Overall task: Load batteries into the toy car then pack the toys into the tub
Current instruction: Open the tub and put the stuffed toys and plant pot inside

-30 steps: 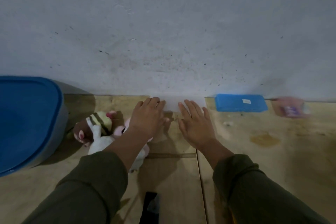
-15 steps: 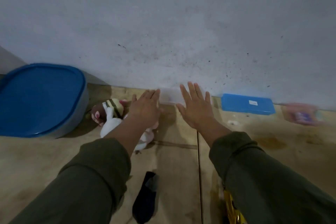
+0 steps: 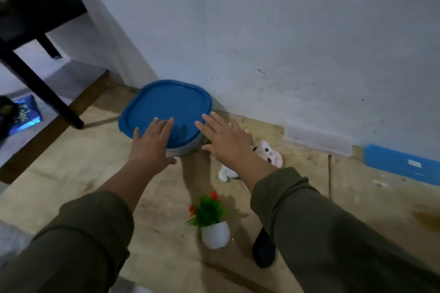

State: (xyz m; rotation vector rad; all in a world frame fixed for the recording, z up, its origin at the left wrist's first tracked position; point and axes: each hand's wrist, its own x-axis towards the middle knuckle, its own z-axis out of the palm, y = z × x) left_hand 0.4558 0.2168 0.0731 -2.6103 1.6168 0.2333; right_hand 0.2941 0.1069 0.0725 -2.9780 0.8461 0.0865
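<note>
Dim floor by a grey wall: a rounded-square grey plastic tub w/ a blue snap lid [image 3: 166, 112] sits shut against the wall, straight ahead of both hands. Left hand [image 3: 152, 143], fingers spread & empty, hovers over the lid's near-left edge; right hand [image 3: 226, 140], also wide & empty, is just beside the tub's right corner, so both flank it about equally. Right of that, a pink-white plush toy [image 3: 269, 154] lies on the floor; no toy car visible.

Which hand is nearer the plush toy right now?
Right. The right hand hovers just left of the plush toy, partly covering it. The left hand is farther left, at the tub's near edge, over its blue lid.
</note>
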